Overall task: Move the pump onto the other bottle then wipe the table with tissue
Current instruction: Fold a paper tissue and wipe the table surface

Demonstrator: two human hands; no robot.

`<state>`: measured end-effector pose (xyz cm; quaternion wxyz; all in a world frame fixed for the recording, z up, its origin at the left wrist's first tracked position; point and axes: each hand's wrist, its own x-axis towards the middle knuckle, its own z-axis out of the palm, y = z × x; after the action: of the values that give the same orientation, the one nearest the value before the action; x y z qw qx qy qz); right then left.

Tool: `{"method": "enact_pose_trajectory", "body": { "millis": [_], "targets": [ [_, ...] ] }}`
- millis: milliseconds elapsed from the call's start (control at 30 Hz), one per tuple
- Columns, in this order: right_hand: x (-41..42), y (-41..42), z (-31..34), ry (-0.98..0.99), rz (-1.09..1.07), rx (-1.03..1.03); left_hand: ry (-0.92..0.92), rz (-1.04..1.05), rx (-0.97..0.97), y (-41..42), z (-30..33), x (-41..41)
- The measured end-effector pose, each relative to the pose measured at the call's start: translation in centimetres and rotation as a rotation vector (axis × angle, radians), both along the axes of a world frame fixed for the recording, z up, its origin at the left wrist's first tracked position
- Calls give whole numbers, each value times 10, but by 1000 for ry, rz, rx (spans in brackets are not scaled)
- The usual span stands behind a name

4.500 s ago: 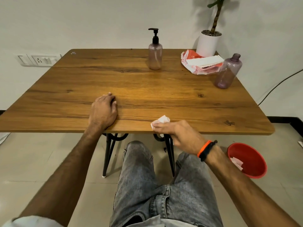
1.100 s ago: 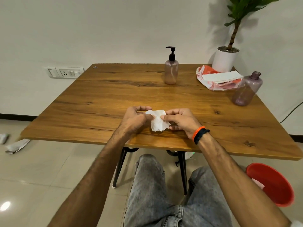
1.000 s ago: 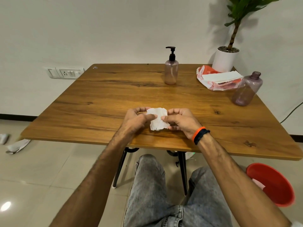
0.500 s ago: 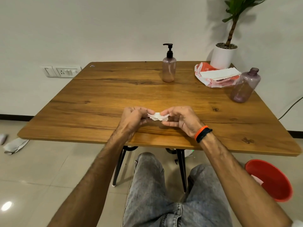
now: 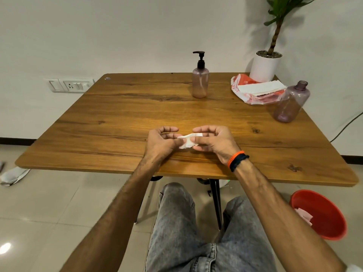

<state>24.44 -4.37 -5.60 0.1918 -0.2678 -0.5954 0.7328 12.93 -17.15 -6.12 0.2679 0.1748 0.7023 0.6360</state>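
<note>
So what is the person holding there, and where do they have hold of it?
A small white tissue, held between both hands above the table. The left hand pinches its left end and the right hand pinches its right end.

plant cropped at top, tissue partly finger-covered (crumpled)

The table was warm brown with dark grain streaks. The tissue was white. Both bottles were tinted mauve, the pump black. At lower right the bin was red; the wristbands were orange and black, the jeans washed grey.
</note>
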Motion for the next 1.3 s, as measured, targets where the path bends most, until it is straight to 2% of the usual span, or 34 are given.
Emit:
{"method": "enact_pose_trajectory", "body": {
  "millis": [67, 167, 233, 367, 567, 700, 800, 900, 967, 1033, 1167, 1300],
  "targets": [
    [-5, -4, -3, 4, -131, 78, 54, 46, -11, 2, 0, 5],
    [-12, -11, -11, -75, -283, 375, 79, 81, 17, 7, 1, 12],
    [-13, -15, -11, -92, -332, 538, 91, 83, 35, 8, 1, 15],
    [-10, -18, -9, -84, -317, 674, 75, 97, 68, 8, -3, 17],
    [-7, -17, -10, -42, -171, 608, -113, 58, 214, 11, -8, 11],
    [-10, -12, -14, -73, -202, 587, -154, 16, 227, 11, -8, 8],
    [-15, -3, -17, -65, -233, 491, -132, -31, 218, 13, -6, 4],
    [-16, 13, -14, -77, -286, 506, 109, -10, 71, 5, -5, -8],
    [-15, 26, -10, -149, -345, 678, 365, 3, -117, -7, -6, -22],
    [-15, 42, -10, -255, -377, 868, 515, 13, -230, -19, -7, -37],
    [-21, 62, -25, -524, -146, 1154, 697, -30, -386, -30, -18, -64],
    [-20, 34, -25, -482, 51, 1236, 868, -121, -503, -34, -36, -89]
  ]
}}
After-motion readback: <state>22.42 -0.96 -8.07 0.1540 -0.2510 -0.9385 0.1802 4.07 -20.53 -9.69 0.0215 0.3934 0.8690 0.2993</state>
